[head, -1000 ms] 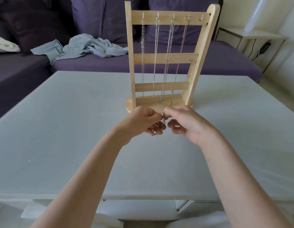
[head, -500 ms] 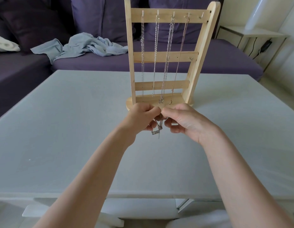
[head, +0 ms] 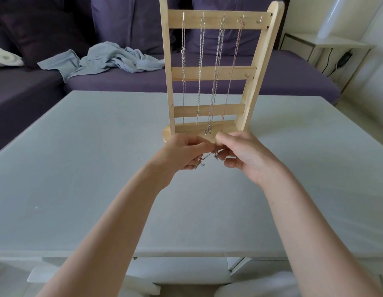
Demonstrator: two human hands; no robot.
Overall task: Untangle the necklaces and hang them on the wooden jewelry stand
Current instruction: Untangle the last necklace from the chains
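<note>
Four silver chain necklaces (head: pixel 216 71) are hanging on the pale wooden jewelry stand (head: pixel 209 73); we are pinching the last thin silver chain (head: pixel 207 157) between left hand (head: pixel 182 153) and right hand (head: pixel 244 155), above the table's far edge, to work the knot loose.

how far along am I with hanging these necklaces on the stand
Four necklaces already hang from top-rail hooks on the wooden stand. Your left hand and right hand pinch a last tangled chain between them. The rightmost hook is bare, so untangling and hanging that one remains.
</note>
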